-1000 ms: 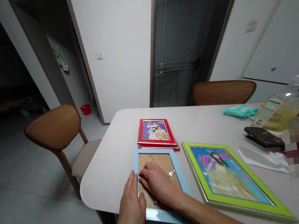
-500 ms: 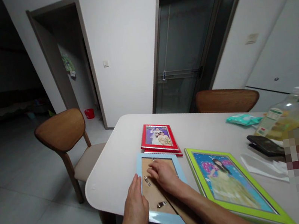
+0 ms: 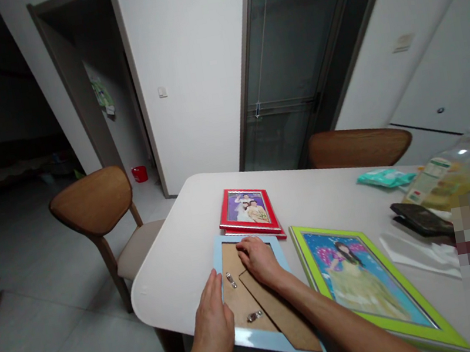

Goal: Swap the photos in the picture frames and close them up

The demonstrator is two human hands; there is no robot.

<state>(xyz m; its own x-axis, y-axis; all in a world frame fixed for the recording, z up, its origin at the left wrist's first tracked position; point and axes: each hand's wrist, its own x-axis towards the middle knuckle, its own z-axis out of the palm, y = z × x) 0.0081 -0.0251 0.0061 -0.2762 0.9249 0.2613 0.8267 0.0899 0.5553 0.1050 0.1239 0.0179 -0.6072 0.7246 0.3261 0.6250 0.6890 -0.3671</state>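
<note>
A light-blue picture frame (image 3: 260, 337) lies face down on the table, its brown backing board (image 3: 237, 303) and stand leg (image 3: 278, 309) facing up. Small metal clips show on the board, one at the left (image 3: 231, 280) and another lower down (image 3: 254, 316). My left hand (image 3: 212, 313) rests along the frame's left edge, fingers stretched out. At the top of the board, my right hand (image 3: 258, 261) has its fingers bent together over the spot of the top clip, which they hide.
Red picture frames (image 3: 247, 210) lie stacked beyond the blue one. To the right is a green frame (image 3: 363, 280) with a photo. Further right are a teal packet (image 3: 384, 178), a black wallet-like item (image 3: 420, 221) and a large plastic bottle (image 3: 452, 171). Chairs (image 3: 96, 201) stand around the table.
My right hand has shifted up to the top of the board, covering the clip that showed there and uncovering more of the stand leg. My left hand stays at the frame's edge.
</note>
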